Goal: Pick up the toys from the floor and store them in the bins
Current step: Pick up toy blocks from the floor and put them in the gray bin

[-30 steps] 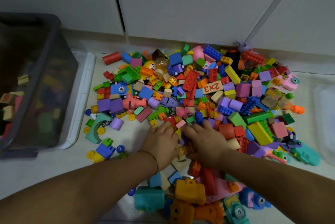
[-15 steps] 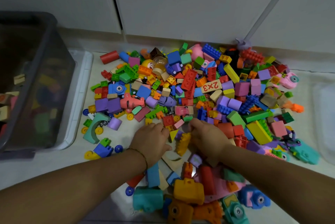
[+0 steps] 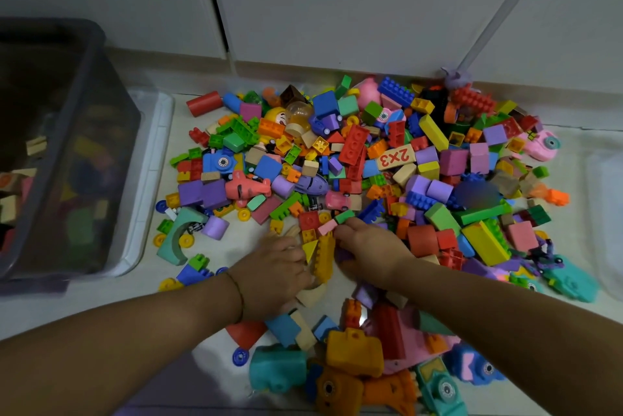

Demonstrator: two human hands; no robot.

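A big pile of coloured toy blocks (image 3: 354,159) covers the floor in front of me, with toy cars and cameras mixed in. The dark grey bin (image 3: 84,119) stands at the left and holds some blocks. My left hand (image 3: 273,275) and my right hand (image 3: 372,252) lie palm down at the pile's near edge, fingers curled, facing each other. A long yellow brick (image 3: 324,259) and a yellow triangle (image 3: 308,249) are pressed between them. A purple piece shows under my right fingers, and a wooden piece pokes out beneath my left hand.
The bin rests on a white lid (image 3: 153,179). White cabinet doors (image 3: 337,1) rise behind the pile, and a grey pole (image 3: 505,8) leans against them. A clear container (image 3: 606,200) sits at the right edge. Larger toys, including an orange camera (image 3: 354,351), lie close to me.
Both hands have drawn back toward me, dragging the yellow brick and small pieces out of the pile. A patch of bare floor has opened beyond my left hand.
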